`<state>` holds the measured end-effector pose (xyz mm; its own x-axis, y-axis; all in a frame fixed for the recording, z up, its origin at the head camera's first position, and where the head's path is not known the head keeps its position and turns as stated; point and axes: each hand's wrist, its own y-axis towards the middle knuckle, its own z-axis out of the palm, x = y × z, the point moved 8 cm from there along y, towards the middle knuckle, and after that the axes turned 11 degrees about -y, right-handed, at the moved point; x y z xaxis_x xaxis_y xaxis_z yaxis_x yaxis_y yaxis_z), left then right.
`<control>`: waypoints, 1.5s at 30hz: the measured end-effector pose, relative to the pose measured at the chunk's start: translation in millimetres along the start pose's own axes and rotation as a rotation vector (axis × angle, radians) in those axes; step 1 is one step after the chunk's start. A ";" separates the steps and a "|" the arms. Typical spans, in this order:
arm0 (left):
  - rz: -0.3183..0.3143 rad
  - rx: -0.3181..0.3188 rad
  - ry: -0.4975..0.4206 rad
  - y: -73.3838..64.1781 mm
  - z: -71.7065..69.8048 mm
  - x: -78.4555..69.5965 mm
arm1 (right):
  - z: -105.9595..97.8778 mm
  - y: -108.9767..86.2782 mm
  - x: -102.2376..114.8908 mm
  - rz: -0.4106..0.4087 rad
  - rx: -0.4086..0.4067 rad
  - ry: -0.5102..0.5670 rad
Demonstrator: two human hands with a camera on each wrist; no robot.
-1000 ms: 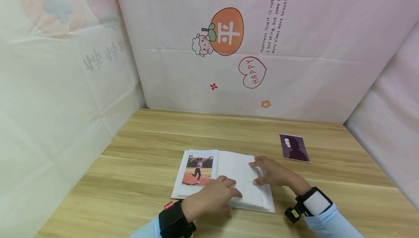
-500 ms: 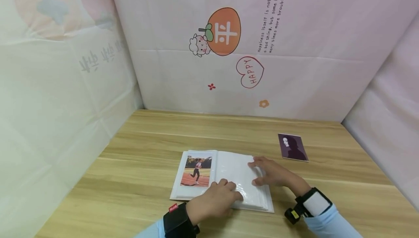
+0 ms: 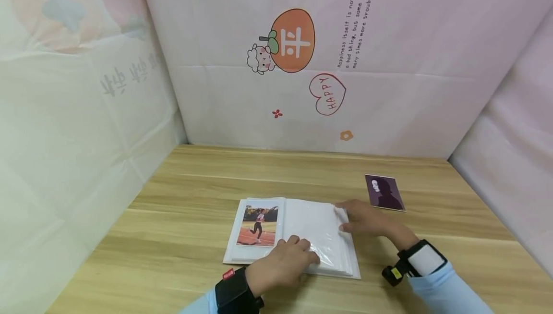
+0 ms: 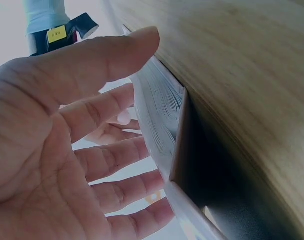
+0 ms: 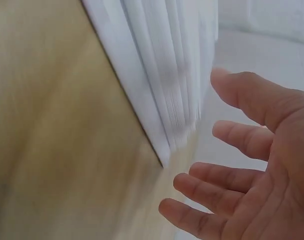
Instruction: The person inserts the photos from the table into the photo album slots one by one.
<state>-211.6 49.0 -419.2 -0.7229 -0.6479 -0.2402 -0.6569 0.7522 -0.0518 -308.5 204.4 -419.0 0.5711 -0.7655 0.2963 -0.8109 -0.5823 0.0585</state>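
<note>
An opened photo album (image 3: 308,218) lies on the wooden table, its right side a white page in a clear sleeve. A photo of a runner on a track (image 3: 258,227) fills the left page. My left hand (image 3: 282,263) rests on the album's lower middle, near the spine; in the left wrist view its fingers are fairly straight over the page stack (image 4: 159,110), thumb toward the near edge. My right hand (image 3: 369,218) is at the album's upper right edge. The right wrist view shows that hand (image 5: 257,165) with fingers spread, holding nothing, beside the page edges (image 5: 167,75).
Behind my right hand lies a dark purple picture card (image 3: 386,193) with a silhouetted head. A printed white cloth (image 3: 242,102) hangs along the back of the wooden table (image 3: 181,208), with more cloth (image 3: 86,160) at the left and right sides.
My right hand has moved right, away from the page, toward the purple card. My left hand slid slightly right, then stayed in place on the album. The view has shifted slightly.
</note>
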 end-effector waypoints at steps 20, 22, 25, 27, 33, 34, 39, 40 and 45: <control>-0.022 -0.013 -0.022 -0.3 1.0 3.4 | -29.0 -7.3 -107.8 0.454 0.016 -0.054; -0.022 -0.012 -0.025 0.0 1.7 3.1 | -28.6 -10.0 -119.8 0.524 0.016 -0.046; -0.023 -0.011 -0.034 0.5 2.1 2.5 | -27.8 -14.7 -135.3 0.630 0.009 -0.022; -0.024 -0.012 -0.034 0.8 2.3 2.3 | -27.2 -17.4 -142.7 0.691 0.009 -0.013; -0.026 -0.015 -0.034 0.8 2.4 2.7 | -24.7 -21.9 -150.9 0.825 -0.013 -0.006; -0.026 -0.016 -0.034 0.7 2.4 2.8 | -23.8 -22.1 -151.6 0.843 -0.022 -0.009; -0.020 -0.016 -0.042 0.4 3.3 3.1 | -14.7 -24.2 -156.6 0.953 -0.055 0.014; -0.018 -0.017 -0.043 0.5 3.5 3.1 | -13.0 -24.9 -158.2 0.977 -0.062 0.025; -0.006 -0.028 -0.041 1.3 3.6 3.2 | -11.3 -28.5 -163.4 1.042 -0.099 0.102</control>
<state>-214.0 48.3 -423.6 -0.7096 -0.6468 -0.2794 -0.6676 0.7440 -0.0268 -380.2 349.2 -458.2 -0.4245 -0.8457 0.3236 -0.9045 0.3793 -0.1953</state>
